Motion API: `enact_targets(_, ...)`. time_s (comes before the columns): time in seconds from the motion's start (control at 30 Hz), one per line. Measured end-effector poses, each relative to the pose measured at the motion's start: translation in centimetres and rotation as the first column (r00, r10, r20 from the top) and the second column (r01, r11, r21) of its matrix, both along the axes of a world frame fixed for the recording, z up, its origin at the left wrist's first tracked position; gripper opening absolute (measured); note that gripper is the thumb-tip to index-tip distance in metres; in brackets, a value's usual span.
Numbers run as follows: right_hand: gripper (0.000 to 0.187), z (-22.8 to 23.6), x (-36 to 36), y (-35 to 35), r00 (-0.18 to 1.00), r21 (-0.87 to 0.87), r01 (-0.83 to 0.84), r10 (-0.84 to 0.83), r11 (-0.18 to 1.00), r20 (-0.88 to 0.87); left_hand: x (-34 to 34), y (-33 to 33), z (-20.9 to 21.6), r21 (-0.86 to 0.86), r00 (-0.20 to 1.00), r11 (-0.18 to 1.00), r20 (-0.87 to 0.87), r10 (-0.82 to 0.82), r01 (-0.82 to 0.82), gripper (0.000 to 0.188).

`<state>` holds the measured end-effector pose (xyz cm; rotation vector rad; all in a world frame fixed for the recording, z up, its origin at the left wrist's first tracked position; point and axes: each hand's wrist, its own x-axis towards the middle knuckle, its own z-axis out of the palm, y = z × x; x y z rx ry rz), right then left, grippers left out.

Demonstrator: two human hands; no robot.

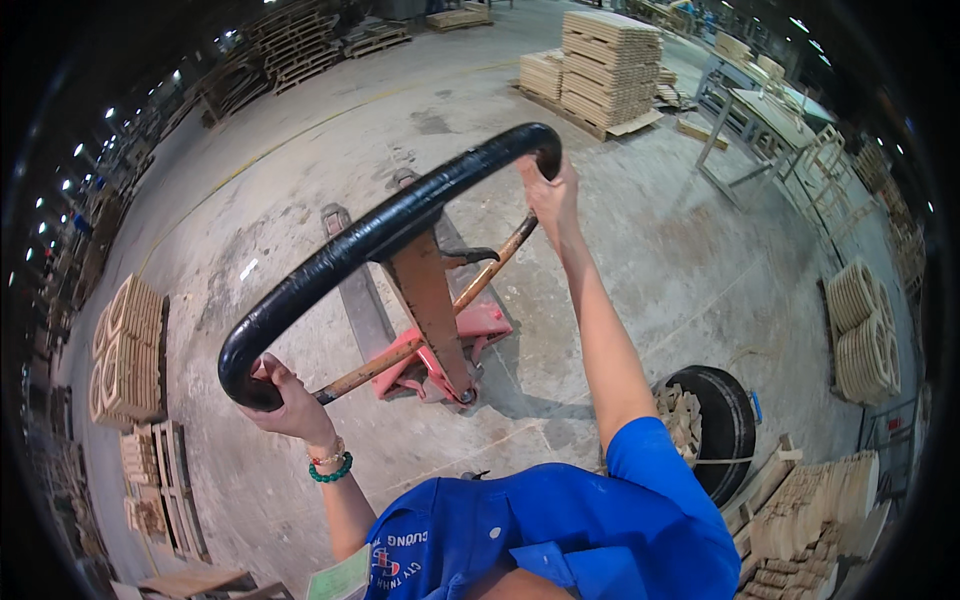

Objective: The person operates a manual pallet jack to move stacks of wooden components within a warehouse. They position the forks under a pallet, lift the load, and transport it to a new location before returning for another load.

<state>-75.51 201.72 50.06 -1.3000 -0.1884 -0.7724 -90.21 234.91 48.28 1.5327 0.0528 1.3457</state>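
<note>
A pallet jack [440, 355] with a red base and grey forks stands on the floor before me, its forks pointing away. Its looped handle [385, 230], wrapped in black, rises close to me on an orange shaft. My left hand [290, 402] is wrapped round the handle's lower left corner, a beaded bracelet [333, 468] on that wrist. At the upper right corner my right hand [552, 195] grips the same loop, the arm stretched out. A small black lever [472, 257] sits inside the loop, touched by neither hand. No load shows on the forks.
Ahead to the right stands a tall stack of wooden slats [612, 70] on a pallet. A black tub [735, 430] with wood scraps sits by my right side, near piled wood pieces [810, 510]. Curved wooden parts [135, 340] are stacked at left; a work table [765, 115] stands far right.
</note>
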Motion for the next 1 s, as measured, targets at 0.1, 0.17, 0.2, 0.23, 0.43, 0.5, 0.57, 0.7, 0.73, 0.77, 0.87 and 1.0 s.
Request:
enact_targets(0.1, 0.014, 0.4, 4.0, 0.6, 0.979, -0.034, 0.090, -0.082, 0.995, 0.187, 3.7, 0.8, 0.9, -0.174, 0.992, 0.981, -0.078, -0.103, 0.088, 0.024)
enact_targets(0.17, 0.020, 0.3, 4.3, 4.7, 0.975, -0.149, 0.176, -0.151, 0.973, 0.165, 3.3, 3.8, 0.9, -0.080, 0.964, 0.976, -0.194, 0.183, -0.201, 0.022)
enact_targets(0.2, 0.018, 1.4, 3.1, 7.1, 0.995, -0.090, 0.083, -0.077, 0.992, 0.068, 3.1, 5.6, 0.5, 0.000, 0.951, 0.967, -0.182, 0.251, -0.255, 0.020)
enact_targets(0.23, 0.018, 1.7, 2.8, 6.7, 0.983, -0.172, 0.173, -0.157, 0.970, 0.099, 3.6, 6.0, 0.9, -0.015, 0.943, 0.972, -0.245, 0.225, -0.235, 0.020)
enact_targets(0.43, 0.024, 2.2, -0.7, 7.2, 0.954, -0.143, 0.286, -0.295, 0.948, -0.046, 7.1, 8.2, 0.9, -0.017, 0.978, 0.993, -0.174, 0.114, -0.119, 0.024)
enact_targets(0.5, 0.026, 2.1, -1.9, 7.4, 0.934, -0.205, 0.329, -0.350, 0.922, -0.075, 9.3, 9.9, 0.7, 0.022, 0.985, 0.999, -0.165, 0.048, -0.045, 0.025)
enact_targets(0.57, 0.029, 2.0, -3.0, 8.2, 0.926, -0.158, 0.363, -0.375, 0.918, -0.054, 12.2, 10.8, 0.7, 0.035, 0.981, 0.999, -0.190, -0.032, 0.040, 0.020)
enact_targets(0.7, 0.040, 1.9, -5.2, 10.2, 0.938, -0.169, 0.337, -0.345, 0.926, -0.020, 20.1, 14.0, -0.7, -0.042, 0.938, 0.957, -0.188, -0.291, 0.289, 0.014)
enact_targets(0.73, 0.040, 1.6, -5.4, 10.4, 0.942, -0.149, 0.333, -0.336, 0.931, 0.005, 22.4, 12.8, -0.8, -0.120, 0.928, 0.962, -0.259, -0.268, 0.245, 0.014)
enact_targets(0.77, 0.039, 1.4, -5.7, 10.9, 0.952, -0.123, 0.307, -0.305, 0.944, 0.035, 24.9, 13.6, -1.6, -0.042, 0.943, 0.980, -0.267, -0.198, 0.194, 0.022)
enact_targets(0.87, 0.040, 1.7, -4.8, 11.5, 0.943, -0.203, 0.329, -0.309, 0.922, 0.122, 32.1, 16.3, -3.0, 0.022, 0.883, 0.904, -0.225, -0.411, 0.427, 0.030)
enact_targets(1.0, 0.037, 1.4, -2.6, 11.8, 0.924, -0.177, 0.380, -0.363, 0.908, 0.121, 39.9, 14.0, -3.1, -0.066, 0.791, 0.800, -0.120, -0.600, 0.596, 0.013)
